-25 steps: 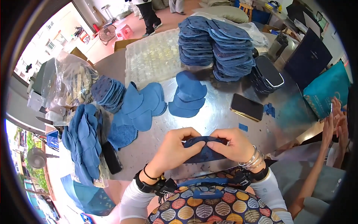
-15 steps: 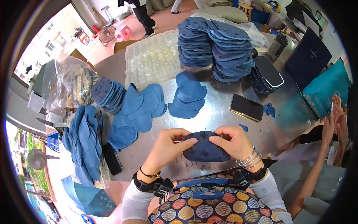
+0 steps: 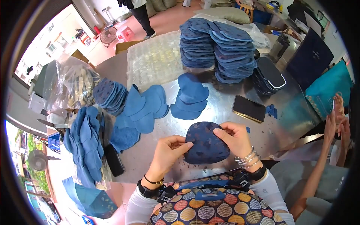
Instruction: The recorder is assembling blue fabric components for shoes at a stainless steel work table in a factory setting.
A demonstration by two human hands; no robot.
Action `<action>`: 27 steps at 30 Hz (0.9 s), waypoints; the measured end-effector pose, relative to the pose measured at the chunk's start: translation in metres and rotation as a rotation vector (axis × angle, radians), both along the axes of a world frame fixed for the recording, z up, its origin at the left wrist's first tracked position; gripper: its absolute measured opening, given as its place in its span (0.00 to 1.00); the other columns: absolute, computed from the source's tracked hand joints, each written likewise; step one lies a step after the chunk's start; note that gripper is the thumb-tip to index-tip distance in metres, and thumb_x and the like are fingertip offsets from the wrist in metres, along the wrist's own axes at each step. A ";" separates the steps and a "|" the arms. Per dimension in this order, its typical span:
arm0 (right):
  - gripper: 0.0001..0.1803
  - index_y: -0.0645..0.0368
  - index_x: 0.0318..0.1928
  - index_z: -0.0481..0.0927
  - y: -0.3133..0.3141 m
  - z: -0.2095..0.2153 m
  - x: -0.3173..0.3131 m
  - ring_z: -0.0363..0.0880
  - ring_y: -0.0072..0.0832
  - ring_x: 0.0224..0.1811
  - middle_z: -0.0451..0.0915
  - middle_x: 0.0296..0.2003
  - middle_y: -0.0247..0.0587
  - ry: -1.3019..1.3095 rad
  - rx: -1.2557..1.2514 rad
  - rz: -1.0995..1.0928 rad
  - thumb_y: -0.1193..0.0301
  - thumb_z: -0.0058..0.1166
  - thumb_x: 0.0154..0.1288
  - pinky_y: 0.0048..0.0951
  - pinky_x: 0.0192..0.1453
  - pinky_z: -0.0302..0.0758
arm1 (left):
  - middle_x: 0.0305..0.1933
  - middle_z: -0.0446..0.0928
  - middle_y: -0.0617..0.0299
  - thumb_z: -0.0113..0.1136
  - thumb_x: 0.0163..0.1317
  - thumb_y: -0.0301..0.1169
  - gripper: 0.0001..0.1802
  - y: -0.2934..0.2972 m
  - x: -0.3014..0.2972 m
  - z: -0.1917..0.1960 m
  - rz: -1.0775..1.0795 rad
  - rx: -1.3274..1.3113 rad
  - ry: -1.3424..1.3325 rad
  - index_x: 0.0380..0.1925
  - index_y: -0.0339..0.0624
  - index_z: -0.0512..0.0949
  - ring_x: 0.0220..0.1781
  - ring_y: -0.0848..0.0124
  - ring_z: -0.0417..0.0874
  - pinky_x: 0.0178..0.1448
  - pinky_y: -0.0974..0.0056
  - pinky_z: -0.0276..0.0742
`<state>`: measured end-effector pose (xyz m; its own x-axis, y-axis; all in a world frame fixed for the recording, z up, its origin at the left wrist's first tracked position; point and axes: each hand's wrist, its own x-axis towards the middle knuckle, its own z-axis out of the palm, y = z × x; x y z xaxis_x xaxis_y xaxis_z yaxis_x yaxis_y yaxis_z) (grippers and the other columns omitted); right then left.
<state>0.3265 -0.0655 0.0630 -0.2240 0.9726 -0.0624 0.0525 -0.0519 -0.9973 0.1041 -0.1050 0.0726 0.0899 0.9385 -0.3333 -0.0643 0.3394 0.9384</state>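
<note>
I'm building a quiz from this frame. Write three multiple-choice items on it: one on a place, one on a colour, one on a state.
1. Where does the black phone lie?
A. on the metal table, beyond the right hand
B. on the tall stack of pieces
C. in the left hand

2. What colour is the fabric piece being held?
A. red
B. dark blue with a faint pattern
C. white

3. How is that piece held?
A. crumpled in one fist
B. lying on the table untouched
C. spread flat between both hands

Answers: 1 A, it rests on the table just past the right hand. 2 B, navy cloth with dim motifs. 3 C, the left hand and right hand pinch opposite edges.
</note>
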 end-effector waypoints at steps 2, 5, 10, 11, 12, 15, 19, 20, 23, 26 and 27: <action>0.09 0.66 0.36 0.81 0.001 -0.002 0.002 0.70 0.10 0.26 0.79 0.25 0.27 0.027 -0.022 0.014 0.72 0.61 0.62 0.15 0.29 0.67 | 0.30 0.81 0.60 0.64 0.57 0.22 0.07 -0.001 0.002 -0.001 0.065 -0.011 -0.006 0.35 0.30 0.80 0.29 0.77 0.79 0.34 0.73 0.74; 0.08 0.66 0.35 0.80 0.001 -0.005 0.009 0.68 0.09 0.25 0.77 0.25 0.25 0.083 -0.127 0.108 0.72 0.60 0.63 0.15 0.29 0.67 | 0.29 0.81 0.61 0.63 0.57 0.23 0.06 0.000 0.001 -0.006 0.162 -0.001 -0.043 0.35 0.31 0.80 0.28 0.78 0.79 0.33 0.74 0.73; 0.08 0.66 0.32 0.79 -0.003 0.000 0.009 0.63 0.07 0.24 0.74 0.20 0.21 -0.065 -0.035 0.086 0.72 0.59 0.64 0.14 0.26 0.61 | 0.30 0.81 0.62 0.64 0.58 0.23 0.07 0.001 0.001 -0.008 0.174 -0.010 -0.071 0.35 0.32 0.80 0.28 0.78 0.79 0.33 0.75 0.73; 0.08 0.66 0.32 0.79 -0.004 -0.002 0.007 0.63 0.07 0.24 0.74 0.20 0.21 -0.065 -0.035 0.085 0.72 0.59 0.64 0.14 0.26 0.61 | 0.30 0.81 0.61 0.63 0.58 0.23 0.07 0.001 0.001 -0.009 0.155 -0.038 -0.096 0.36 0.31 0.80 0.28 0.78 0.79 0.32 0.75 0.73; 0.08 0.65 0.33 0.79 -0.004 -0.005 0.004 0.63 0.07 0.23 0.74 0.20 0.21 -0.049 -0.005 0.032 0.72 0.59 0.64 0.14 0.25 0.61 | 0.30 0.81 0.61 0.63 0.58 0.23 0.07 0.001 0.001 -0.009 0.135 -0.064 -0.121 0.36 0.31 0.80 0.28 0.79 0.79 0.32 0.75 0.72; 0.08 0.65 0.35 0.78 -0.002 -0.009 0.005 0.64 0.07 0.24 0.74 0.21 0.22 -0.045 -0.013 -0.044 0.71 0.59 0.64 0.14 0.26 0.62 | 0.31 0.82 0.62 0.62 0.59 0.24 0.08 -0.007 0.005 -0.017 0.031 -0.026 -0.132 0.37 0.30 0.80 0.27 0.80 0.78 0.32 0.76 0.72; 0.10 0.66 0.39 0.79 -0.002 -0.024 0.001 0.70 0.08 0.28 0.78 0.26 0.25 0.202 -0.190 -0.061 0.70 0.58 0.64 0.14 0.32 0.68 | 0.31 0.82 0.63 0.63 0.59 0.24 0.09 -0.009 0.010 -0.019 0.077 -0.017 -0.126 0.38 0.30 0.80 0.31 0.82 0.78 0.34 0.78 0.72; 0.10 0.66 0.39 0.79 -0.006 -0.025 -0.001 0.70 0.08 0.28 0.78 0.26 0.25 0.202 -0.189 -0.062 0.70 0.58 0.64 0.14 0.32 0.68 | 0.31 0.82 0.63 0.63 0.60 0.24 0.09 -0.008 0.011 -0.020 0.125 -0.022 -0.104 0.38 0.30 0.80 0.31 0.81 0.78 0.35 0.78 0.72; 0.11 0.67 0.40 0.79 -0.015 -0.023 -0.007 0.76 0.14 0.32 0.83 0.31 0.31 0.219 -0.178 0.079 0.70 0.58 0.64 0.18 0.38 0.75 | 0.32 0.82 0.62 0.63 0.60 0.24 0.09 -0.008 0.009 -0.022 0.211 -0.017 -0.106 0.38 0.29 0.80 0.30 0.81 0.79 0.35 0.77 0.73; 0.10 0.67 0.38 0.80 -0.016 -0.029 -0.003 0.75 0.13 0.30 0.82 0.30 0.29 0.028 -0.150 0.047 0.71 0.59 0.64 0.19 0.35 0.74 | 0.31 0.82 0.62 0.63 0.59 0.24 0.08 -0.006 0.009 -0.028 0.256 0.005 -0.127 0.37 0.30 0.80 0.30 0.81 0.79 0.34 0.78 0.72; 0.10 0.67 0.38 0.80 -0.016 -0.030 -0.002 0.75 0.13 0.30 0.82 0.30 0.29 0.027 -0.152 0.044 0.71 0.59 0.64 0.19 0.35 0.74 | 0.31 0.82 0.62 0.64 0.59 0.24 0.08 -0.005 0.010 -0.030 0.270 0.019 -0.121 0.37 0.30 0.80 0.30 0.81 0.79 0.33 0.78 0.72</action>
<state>0.3247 -0.0810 0.0330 -0.2703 0.9416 -0.2010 0.0309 -0.2002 -0.9793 0.1140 -0.1103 0.0430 -0.1260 0.9399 -0.3173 -0.2615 0.2771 0.9246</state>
